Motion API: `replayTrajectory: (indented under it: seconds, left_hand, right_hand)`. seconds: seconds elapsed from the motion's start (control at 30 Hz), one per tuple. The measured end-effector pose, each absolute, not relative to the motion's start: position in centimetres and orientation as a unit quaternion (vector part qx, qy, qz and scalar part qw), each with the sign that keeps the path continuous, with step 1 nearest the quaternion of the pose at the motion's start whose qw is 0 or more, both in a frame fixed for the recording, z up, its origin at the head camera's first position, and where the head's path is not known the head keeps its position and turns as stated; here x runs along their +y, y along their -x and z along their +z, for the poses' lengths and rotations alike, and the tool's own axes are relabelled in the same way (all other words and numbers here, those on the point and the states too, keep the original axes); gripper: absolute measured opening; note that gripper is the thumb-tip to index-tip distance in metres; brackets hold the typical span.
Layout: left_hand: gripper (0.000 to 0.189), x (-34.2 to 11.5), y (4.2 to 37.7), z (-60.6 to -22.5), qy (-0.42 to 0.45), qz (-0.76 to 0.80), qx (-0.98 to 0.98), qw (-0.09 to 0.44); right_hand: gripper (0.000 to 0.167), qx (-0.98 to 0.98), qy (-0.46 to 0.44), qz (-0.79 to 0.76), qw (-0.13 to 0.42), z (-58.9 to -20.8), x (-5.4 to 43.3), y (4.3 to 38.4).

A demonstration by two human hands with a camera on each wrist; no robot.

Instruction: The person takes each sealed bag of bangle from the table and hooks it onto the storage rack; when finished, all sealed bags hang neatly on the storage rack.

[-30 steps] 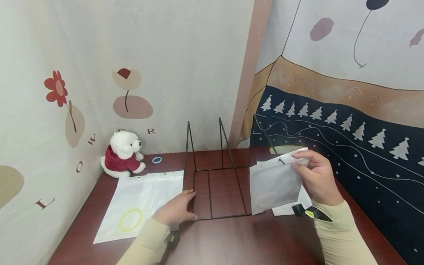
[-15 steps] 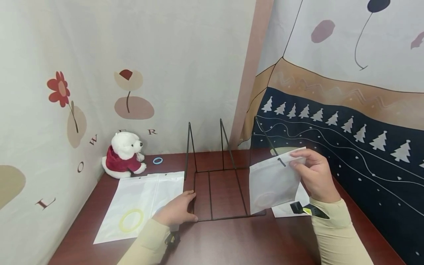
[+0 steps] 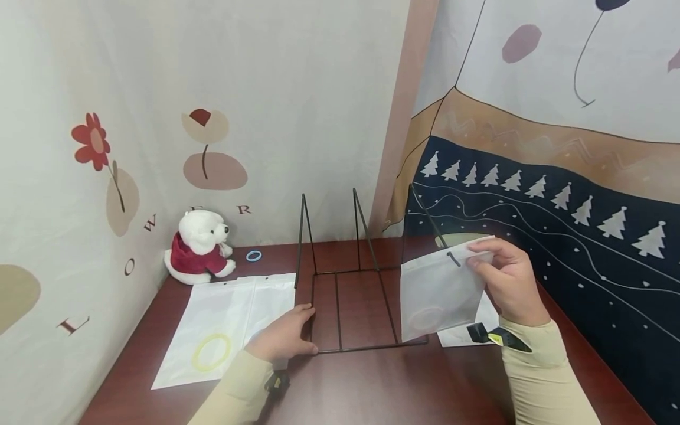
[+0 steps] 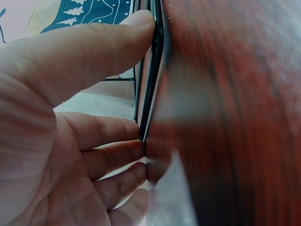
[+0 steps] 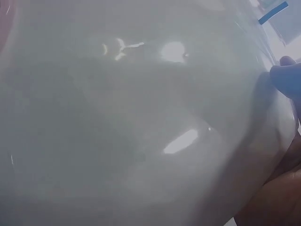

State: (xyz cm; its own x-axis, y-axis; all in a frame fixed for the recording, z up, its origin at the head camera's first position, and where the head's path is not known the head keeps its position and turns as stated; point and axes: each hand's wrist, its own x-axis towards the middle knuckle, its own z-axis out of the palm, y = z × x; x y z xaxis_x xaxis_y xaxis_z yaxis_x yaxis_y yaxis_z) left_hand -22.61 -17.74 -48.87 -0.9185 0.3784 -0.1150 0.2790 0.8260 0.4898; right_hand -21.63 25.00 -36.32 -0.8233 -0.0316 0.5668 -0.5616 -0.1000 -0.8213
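Observation:
In the head view, my right hand (image 3: pixel 507 280) pinches the top right corner of a white zip bag (image 3: pixel 441 295). A faint pinkish ring shows through the bag. The end of the right arm (image 3: pixel 432 221) of a black wire rack (image 3: pixel 366 348) sticks out through the hole in the bag's top edge. My left hand (image 3: pixel 281 335) rests at the rack's front left corner. In the left wrist view, the thumb and fingertips touch the rack's base wire (image 4: pixel 155 84). Shiny plastic of the bag (image 5: pixel 141 117) fills most of the right wrist view.
Left of the rack, white bags (image 3: pixel 225 313) lie on the table (image 3: pixel 372 389), one with a yellow ring (image 3: pixel 212 352). More white bags (image 3: pixel 459 337) lie at the right. A blue ring (image 3: pixel 254 256) and a plush bear (image 3: pixel 199 248) are at the back.
The bag's hole has moved further onto the rack's right arm, so more of the wire end shows in front. My left hand stays at the rack's corner.

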Motion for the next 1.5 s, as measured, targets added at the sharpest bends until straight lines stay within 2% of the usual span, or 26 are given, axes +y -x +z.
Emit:
replayTrajectory:
  seconds: [0.6,1.03,1.5]
  left_hand:
    - [0.09,-17.9,22.4,-48.7,-0.17,0.248,0.949,0.098]
    - [0.09,-17.5,22.2,-49.2,-0.172,0.246,0.948,0.107]
    - [0.091,-17.6,22.5,-48.8,-0.172,0.238,0.951,0.099]
  right_hand:
    - [0.029,-0.684,-0.234,0.665,0.188,-36.2,25.4,21.7]
    - [0.034,-0.705,-0.246,0.641,0.176,-36.9,26.3,21.4]
    - [0.027,-0.708,-0.203,0.647,0.197,-36.7,25.7,21.7]
